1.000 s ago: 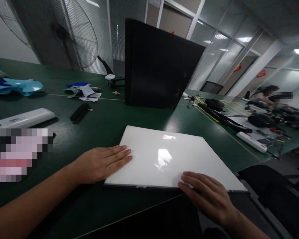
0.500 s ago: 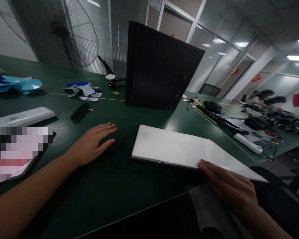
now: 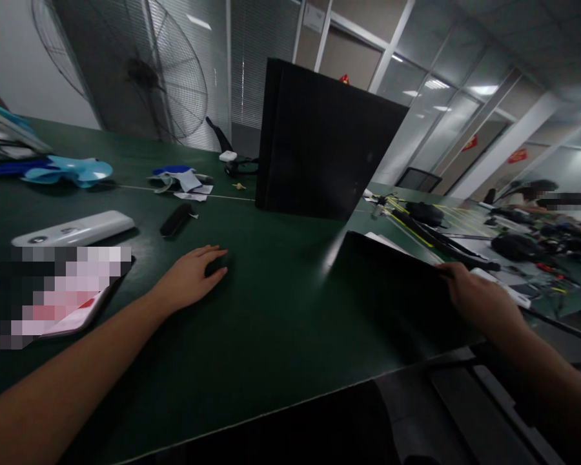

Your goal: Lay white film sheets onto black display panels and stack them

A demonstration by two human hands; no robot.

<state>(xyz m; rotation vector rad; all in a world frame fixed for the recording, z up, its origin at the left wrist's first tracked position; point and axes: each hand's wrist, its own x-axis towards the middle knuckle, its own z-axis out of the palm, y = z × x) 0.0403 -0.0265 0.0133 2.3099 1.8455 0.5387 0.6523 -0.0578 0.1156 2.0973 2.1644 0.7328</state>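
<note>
My left hand rests on the green tabletop with its fingers and thumb apart, holding nothing. To the right, my right hand grips the edge of a flat, book-like thing. This thing is tilted up so that its dark side faces me, and only a sliver of white shows behind its top edge. Its lower part blends into the shadow, and some of my right fingers are hidden behind it. A large black panel stands upright beyond both hands.
Left of my left hand lie a partly blurred phone-like slab, a white elongated device and a small black case. Farther back are cloths, a key and a fan. Cables and tools lie at right.
The flat thing was lying white side up under my right fingers. It has moved right and tilted, showing its dark side, and my right hand now grips its edge. My left hand stays open.
</note>
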